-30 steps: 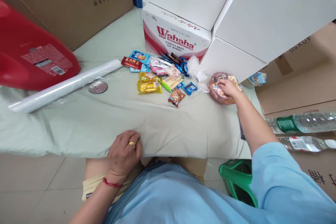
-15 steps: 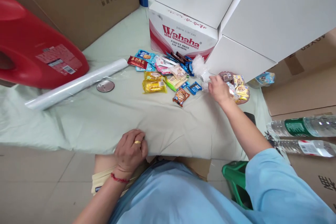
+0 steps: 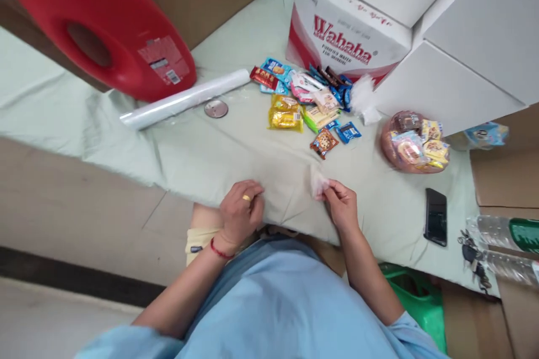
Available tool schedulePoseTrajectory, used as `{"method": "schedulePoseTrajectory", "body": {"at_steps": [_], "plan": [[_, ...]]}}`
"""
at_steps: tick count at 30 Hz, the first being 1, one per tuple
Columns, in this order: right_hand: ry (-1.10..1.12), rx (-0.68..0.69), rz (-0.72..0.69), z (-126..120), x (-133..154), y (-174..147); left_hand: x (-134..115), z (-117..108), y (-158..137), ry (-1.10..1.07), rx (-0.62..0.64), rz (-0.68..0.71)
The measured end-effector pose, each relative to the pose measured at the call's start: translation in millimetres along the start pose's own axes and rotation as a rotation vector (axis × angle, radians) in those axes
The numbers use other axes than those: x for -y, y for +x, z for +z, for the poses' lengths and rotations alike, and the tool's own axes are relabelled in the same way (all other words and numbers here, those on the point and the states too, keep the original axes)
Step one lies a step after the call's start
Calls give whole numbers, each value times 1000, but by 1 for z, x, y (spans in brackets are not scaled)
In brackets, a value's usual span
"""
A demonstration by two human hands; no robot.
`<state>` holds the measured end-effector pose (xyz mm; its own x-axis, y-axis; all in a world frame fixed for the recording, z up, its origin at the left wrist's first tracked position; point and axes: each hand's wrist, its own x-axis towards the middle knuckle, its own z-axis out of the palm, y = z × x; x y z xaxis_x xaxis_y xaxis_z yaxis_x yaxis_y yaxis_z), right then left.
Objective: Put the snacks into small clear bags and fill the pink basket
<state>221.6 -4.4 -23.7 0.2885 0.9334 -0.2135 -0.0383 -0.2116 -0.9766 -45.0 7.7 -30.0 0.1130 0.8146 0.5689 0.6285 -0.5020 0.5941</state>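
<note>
My right hand pinches a small, crumpled, clear plastic bag between thumb and fingers, just over the cloth near the table's front edge. My left hand, with a gold ring, rests at that edge with its fingers curled in and nothing seen in them. Beyond the hands is a pile of wrapped snacks, with a brown cookie packet, a blue packet and yellow packets at its near side. More clear plastic bags lie at the pile's right. A round bowl holds several snack packets.
A plastic film roll and a round metal disc lie to the left, by a big red jug. The Wahaha box stands behind the snacks. At right are a black phone, keys and clear bottles.
My right hand has come back from beside the bowl towards the front edge with a plastic bag in its fingers. The camera view has shifted; my left hand stays at the edge.
</note>
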Motion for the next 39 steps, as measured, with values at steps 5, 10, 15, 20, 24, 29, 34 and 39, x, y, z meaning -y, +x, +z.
{"method": "schedulePoseTrajectory", "body": {"at_steps": [5, 10, 15, 20, 24, 29, 34, 39], "plan": [[-148, 146, 27, 12, 9, -32, -39, 13, 4, -419, 122, -230], [-73, 66, 1, 24, 22, -25, -46, 33, 2, -400, 199, -354], [57, -49, 81, 15, 30, -12, -25, 24, -4, -462, 158, -448], [44, -65, 107, 8, 25, -16, -38, 17, -10, -273, 104, -148], [68, -65, 96, 9, 20, -17, -45, 19, -13, -19, 200, 21], [91, -43, 74, 5, 19, -12, -40, 21, -10, -156, 356, -151], [47, 129, 36, 4, 20, -16, -52, 14, 0, -357, 291, -407], [-106, 239, 38, 9, 21, -19, -60, 13, 4, -646, 376, -579]]}}
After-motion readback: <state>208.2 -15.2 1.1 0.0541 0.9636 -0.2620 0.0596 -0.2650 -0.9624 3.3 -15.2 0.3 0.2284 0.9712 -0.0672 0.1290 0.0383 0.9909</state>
